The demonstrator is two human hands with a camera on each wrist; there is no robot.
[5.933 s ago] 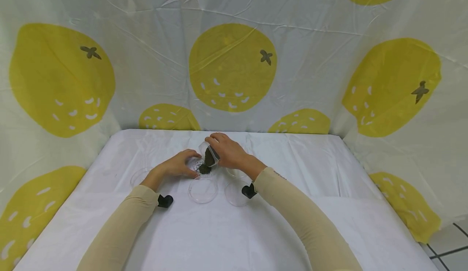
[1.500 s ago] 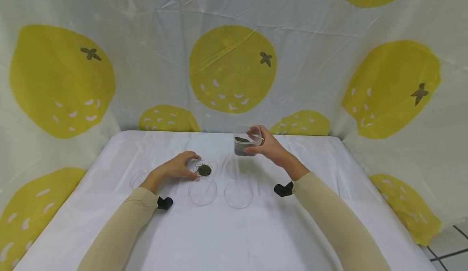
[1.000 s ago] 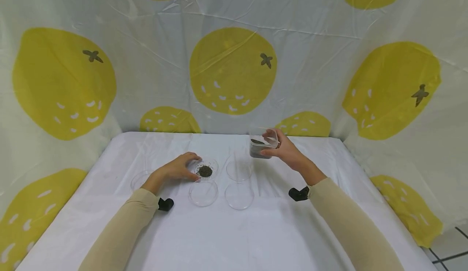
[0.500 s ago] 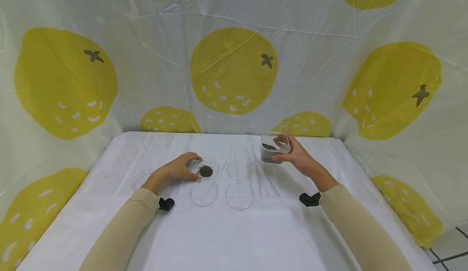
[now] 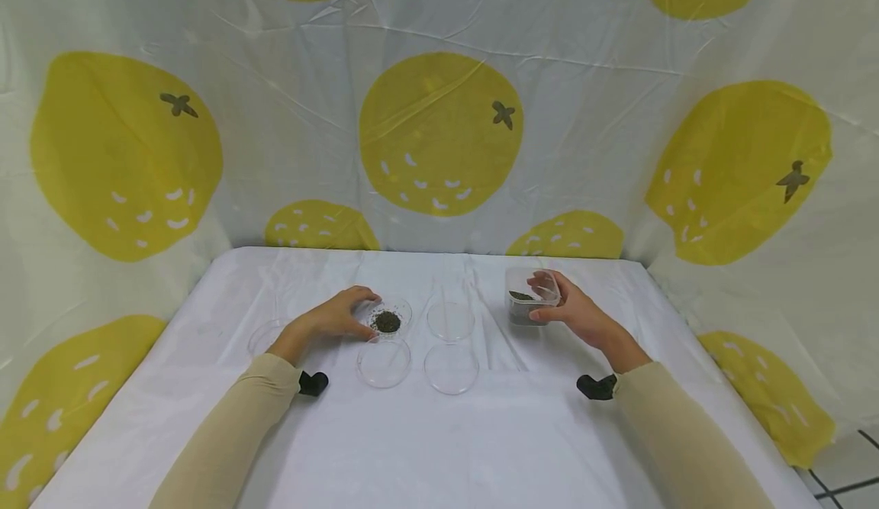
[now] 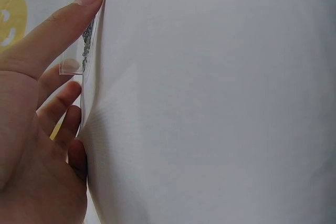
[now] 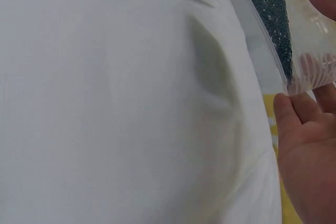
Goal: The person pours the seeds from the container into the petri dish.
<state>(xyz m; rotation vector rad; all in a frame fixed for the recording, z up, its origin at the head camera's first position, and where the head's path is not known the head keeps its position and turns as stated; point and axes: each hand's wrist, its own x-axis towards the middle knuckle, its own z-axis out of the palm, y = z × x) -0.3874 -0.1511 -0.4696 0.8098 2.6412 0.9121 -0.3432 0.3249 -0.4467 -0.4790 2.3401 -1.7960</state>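
Note:
My left hand (image 5: 335, 315) holds a clear petri dish (image 5: 407, 312) by its sides, thumb at the near edge and fingers at the far edge. A small heap of dark granules (image 5: 386, 322) lies in it. In the left wrist view the dish wall (image 6: 72, 64) shows edge-on between thumb and fingers. Over to the right, my right hand (image 5: 580, 317) grips a clear square plastic container (image 5: 519, 312) from its right side. It sits upright, low over the table. Dark granules (image 7: 273, 17) fill its lower part, sloping to one side in the right wrist view.
Two clear round dishes or lids, one at front centre (image 5: 383, 388) and one to its right (image 5: 451, 394), lie on the white cloth (image 5: 439, 448). Another round piece (image 5: 449, 340) lies behind them. A further one (image 5: 252, 333) is partly behind the left forearm. A lemon-print curtain (image 5: 439, 135) rises behind.
Earlier the right hand tipped the container over the dish and granules fell in. Since then it has levelled the container, carried it right and lowered it. The left hand has stayed at the dish.

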